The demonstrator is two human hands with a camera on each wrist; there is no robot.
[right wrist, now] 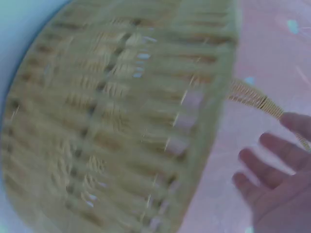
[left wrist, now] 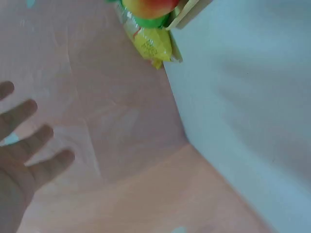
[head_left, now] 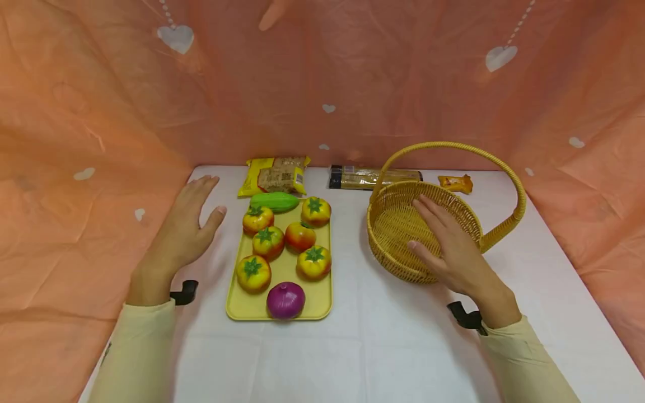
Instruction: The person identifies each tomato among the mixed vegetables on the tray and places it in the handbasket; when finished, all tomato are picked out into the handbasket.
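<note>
My left hand [head_left: 185,226] hovers left of a yellow tray [head_left: 312,299], its fingers extended and holding nothing. On the tray lie several red-and-yellow tomatoes [head_left: 253,273], a purple onion [head_left: 285,300] at the near end and a green ridged vegetable [head_left: 274,201] at the far end. My right hand [head_left: 450,254] is over the near right side of a wicker basket [head_left: 398,268], fingers extended and holding nothing. In the right wrist view the basket's woven wall [right wrist: 107,121] fills much of the picture, with the fingers beyond its rim.
Behind the tray lies a yellow food packet [head_left: 276,176]. A long clear-wrapped pack [head_left: 373,178] and a small orange packet [head_left: 456,183] lie along the back, partly behind the basket's tall arched handle [head_left: 445,145]. Orange cloth [head_left: 322,73] walls surround the white tabletop [head_left: 302,358].
</note>
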